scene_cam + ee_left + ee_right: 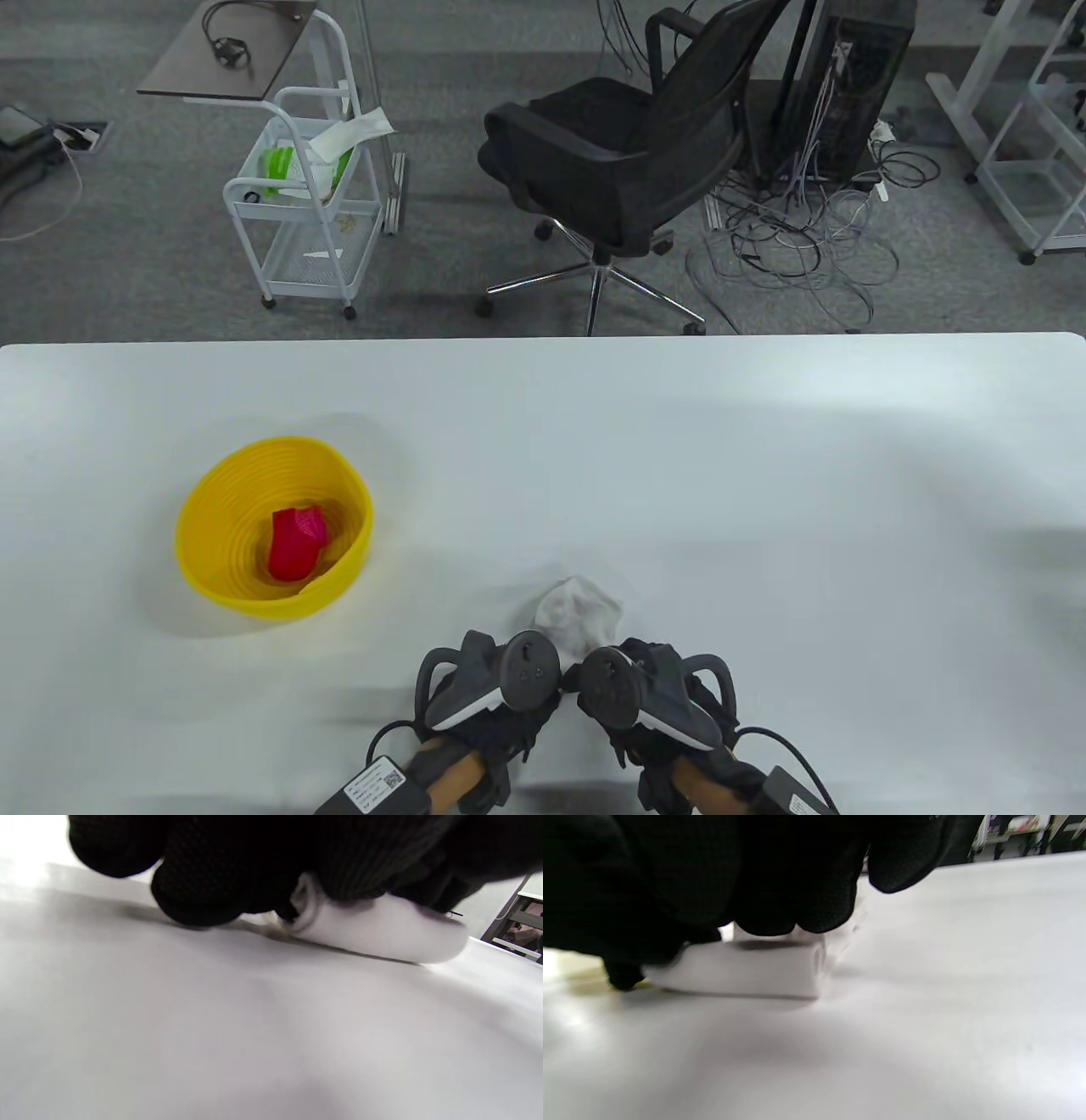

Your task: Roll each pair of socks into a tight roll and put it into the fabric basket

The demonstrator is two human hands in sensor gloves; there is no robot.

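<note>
A white sock pair [579,618] lies on the white table [764,475] near the front edge, part rolled. Both gloved hands sit side by side just behind it. My left hand [501,679] curls its fingers over the roll's left end; in the left wrist view the white roll [382,933] shows under the black fingers [203,887]. My right hand [640,683] grips the right end; in the right wrist view the roll [746,969] sits beneath the fingertips [797,912]. A yellow basket [212,552] at the left holds a red and pink sock roll [295,543].
Beyond the table's far edge stand a black office chair [628,144], a white wire cart [297,187] and a tangle of cables [797,238] on the grey carpet.
</note>
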